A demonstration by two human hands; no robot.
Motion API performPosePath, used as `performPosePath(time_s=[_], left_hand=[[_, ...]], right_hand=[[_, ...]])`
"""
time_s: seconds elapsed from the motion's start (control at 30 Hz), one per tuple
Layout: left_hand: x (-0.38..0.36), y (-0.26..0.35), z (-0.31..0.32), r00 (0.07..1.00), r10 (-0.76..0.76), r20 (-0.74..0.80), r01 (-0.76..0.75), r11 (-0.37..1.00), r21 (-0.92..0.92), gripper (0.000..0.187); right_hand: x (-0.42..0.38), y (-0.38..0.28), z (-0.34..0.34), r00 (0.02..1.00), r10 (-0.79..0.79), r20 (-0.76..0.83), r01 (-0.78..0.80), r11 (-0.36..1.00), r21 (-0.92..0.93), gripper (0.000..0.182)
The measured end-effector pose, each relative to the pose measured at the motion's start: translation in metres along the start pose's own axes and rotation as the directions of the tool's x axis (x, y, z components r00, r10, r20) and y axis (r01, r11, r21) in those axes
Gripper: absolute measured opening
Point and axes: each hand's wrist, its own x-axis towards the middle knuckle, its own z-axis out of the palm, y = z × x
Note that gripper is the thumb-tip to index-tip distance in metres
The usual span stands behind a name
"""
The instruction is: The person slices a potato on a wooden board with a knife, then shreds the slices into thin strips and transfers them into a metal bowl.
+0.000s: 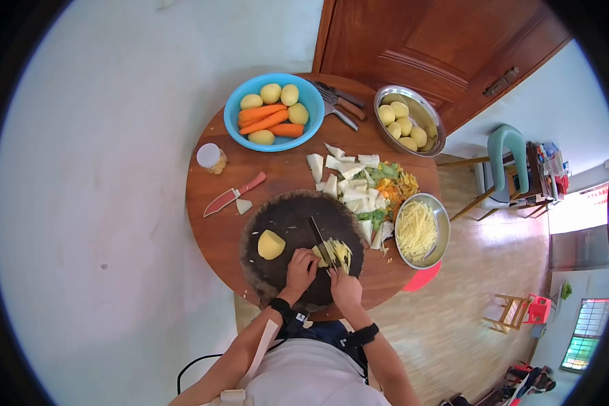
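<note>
My right hand (346, 287) is closed around the handle of a kitchen knife (317, 233), its dark blade angled across the round dark chopping board (285, 211). Curled fingers of my left hand (301, 271) press on sliced potato (317, 252), close beside the blade. Thin potato shreds (340, 252) lie on the knife's right side. A cut piece of peeled potato (271, 245) rests on the board, left of my hands. Most of the knife handle is hidden in my grip.
Around the board stand a blue basin (233, 95) of potatoes and carrots, a steel bowl (434, 116) of potatoes, a bowl (444, 215) of shreds, and a small jar (211, 157). A red knife (235, 194), vegetable scraps (372, 186) and several utensils (345, 107) lie on the table.
</note>
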Motion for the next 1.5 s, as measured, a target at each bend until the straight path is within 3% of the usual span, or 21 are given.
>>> performPosePath(time_s=[1.07,1.17,1.37,1.5], left_hand=[[-0.004,-0.006,0.001,1.0,-0.008,0.02,0.009,1.0,-0.004,0.011],[-0.005,-0.003,-0.001,0.999,-0.036,-0.006,0.036,0.999,-0.018,0.01],[-0.005,-0.005,0.0,1.0,-0.019,0.012,0.019,1.0,0.003,0.011],[-0.004,-0.003,-0.002,0.999,-0.039,-0.012,0.039,0.999,-0.021,0.011]], right_hand=[[0.007,-0.004,0.012,1.0,-0.006,-0.023,0.007,0.998,0.057,0.034],[-0.009,-0.007,0.001,0.998,0.007,0.059,-0.007,1.0,0.006,0.034],[0.021,-0.012,0.027,1.0,0.002,0.009,-0.002,1.0,0.024,0.036],[0.0,-0.006,0.008,1.0,-0.019,0.003,0.019,0.999,0.03,0.036]])
